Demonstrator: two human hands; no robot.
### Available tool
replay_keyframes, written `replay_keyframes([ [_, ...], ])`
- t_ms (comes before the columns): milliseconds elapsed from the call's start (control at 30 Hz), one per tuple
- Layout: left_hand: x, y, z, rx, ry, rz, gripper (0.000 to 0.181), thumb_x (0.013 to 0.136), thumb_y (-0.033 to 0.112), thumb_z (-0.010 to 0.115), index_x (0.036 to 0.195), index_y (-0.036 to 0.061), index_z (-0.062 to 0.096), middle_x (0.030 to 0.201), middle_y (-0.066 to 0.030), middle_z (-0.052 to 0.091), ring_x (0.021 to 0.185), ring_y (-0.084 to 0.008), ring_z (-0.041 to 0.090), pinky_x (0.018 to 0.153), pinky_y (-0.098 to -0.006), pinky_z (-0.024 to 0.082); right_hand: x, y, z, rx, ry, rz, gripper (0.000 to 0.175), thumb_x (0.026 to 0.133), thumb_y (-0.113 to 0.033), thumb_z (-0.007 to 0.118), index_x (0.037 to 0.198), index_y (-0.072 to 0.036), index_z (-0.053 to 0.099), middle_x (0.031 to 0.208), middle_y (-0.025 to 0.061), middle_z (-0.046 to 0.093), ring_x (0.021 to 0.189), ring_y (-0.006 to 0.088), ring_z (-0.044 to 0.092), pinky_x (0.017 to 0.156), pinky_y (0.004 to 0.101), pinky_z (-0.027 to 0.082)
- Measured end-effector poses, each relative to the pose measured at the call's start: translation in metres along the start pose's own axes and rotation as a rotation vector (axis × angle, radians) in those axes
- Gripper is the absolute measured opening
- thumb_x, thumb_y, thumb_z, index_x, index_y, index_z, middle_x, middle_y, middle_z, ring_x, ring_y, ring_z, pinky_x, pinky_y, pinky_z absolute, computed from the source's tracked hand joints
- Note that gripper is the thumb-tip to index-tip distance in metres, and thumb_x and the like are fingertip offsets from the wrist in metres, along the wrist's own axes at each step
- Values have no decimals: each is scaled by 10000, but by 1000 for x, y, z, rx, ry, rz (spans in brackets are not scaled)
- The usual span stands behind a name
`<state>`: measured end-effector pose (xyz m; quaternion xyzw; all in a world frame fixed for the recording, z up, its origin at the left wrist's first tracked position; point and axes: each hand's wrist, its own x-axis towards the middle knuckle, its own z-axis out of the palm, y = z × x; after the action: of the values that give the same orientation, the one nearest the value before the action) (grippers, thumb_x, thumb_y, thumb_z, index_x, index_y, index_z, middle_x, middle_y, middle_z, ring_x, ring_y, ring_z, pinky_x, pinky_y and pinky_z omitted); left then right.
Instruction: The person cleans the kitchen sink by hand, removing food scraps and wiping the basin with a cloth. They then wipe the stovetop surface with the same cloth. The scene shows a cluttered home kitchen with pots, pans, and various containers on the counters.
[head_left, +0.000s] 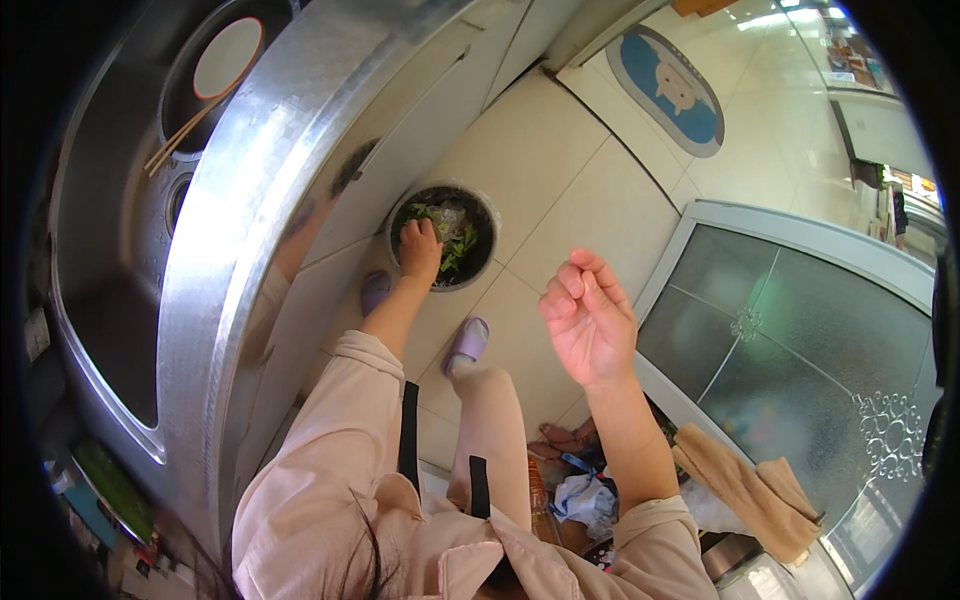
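Note:
My left hand (421, 247) reaches down into a round trash bin (491, 217) on the floor, its fingers bent over green leaves. The fingertips are partly hidden, so I cannot tell whether they grip anything. Loose green leaves (459, 251) and crumpled clear plastic (448, 219) lie inside the bin, which has a dark interior and a pale rim. My right hand (589, 319) is raised at the right of the bin, palm up. Its thumb meets the curled fingers, and nothing shows between them.
A steel sink (112, 300) at left holds a dark basin with a red-rimmed plate (229, 58) and chopsticks (187, 131). White cabinet doors (420, 127) stand beside the bin. At right are a frosted-glass sliding door (780, 315), a brown towel (742, 487) and bags (585, 502). A mat (667, 90) lies beyond.

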<state>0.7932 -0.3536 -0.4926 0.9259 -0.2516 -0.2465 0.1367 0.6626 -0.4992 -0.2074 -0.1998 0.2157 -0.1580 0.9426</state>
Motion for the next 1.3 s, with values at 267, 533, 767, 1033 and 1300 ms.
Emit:
replay_keyframes([
  [267, -11, 19, -46, -1235, 40, -232, 481, 840, 195, 635, 1247, 34, 436, 1235, -145, 475, 1110, -308, 485, 912, -455, 444, -12, -18, 26, 4, 19, -31, 243, 927, -62, 477, 1157, 10, 515, 857, 20, 497, 786, 113, 466, 712, 266, 440],
  [533, -103, 68, -187, -2583, -875, -156, 497, 888, 297, 405, 1291, 10, 449, 1294, -202, 485, 1196, -333, 465, 1006, -471, 378, -32, -38, 84, -178, -28, -62, 246, 929, -70, 476, 1161, -4, 530, 856, 27, 509, 746, 131, 477, 694, 271, 423],
  [767, -166, 94, -303, -2479, -690, 106, 567, 895, 313, 335, 1347, -26, 376, 1308, -231, 464, 1207, -337, 453, 1058, -446, 313, -44, -22, 171, -1220, -184, -264, 393, 827, -140, 652, 1172, -1, 522, 1044, 84, 539, 935, 205, 536, 813, 321, 450],
  [1033, -212, 49, -385, -2580, -338, 123, 374, 935, 283, 373, 1115, 37, 589, 1106, -108, 625, 1029, -239, 578, 931, -394, 437, -24, 42, 280, -1948, -744, -620, 726, 640, -219, 780, 1260, -5, 469, 1230, 169, 498, 1068, 328, 516, 900, 414, 429],
  [1300, -199, -52, -429, -2491, 133, 128, 454, 932, 405, 419, 1198, 53, 526, 1149, -112, 591, 1098, -221, 530, 975, -387, 381, 53, 139, 341, -1951, -871, -603, 771, 619, -246, 783, 1269, 3, 450, 1229, 180, 521, 1093, 328, 526, 905, 385, 447],
])
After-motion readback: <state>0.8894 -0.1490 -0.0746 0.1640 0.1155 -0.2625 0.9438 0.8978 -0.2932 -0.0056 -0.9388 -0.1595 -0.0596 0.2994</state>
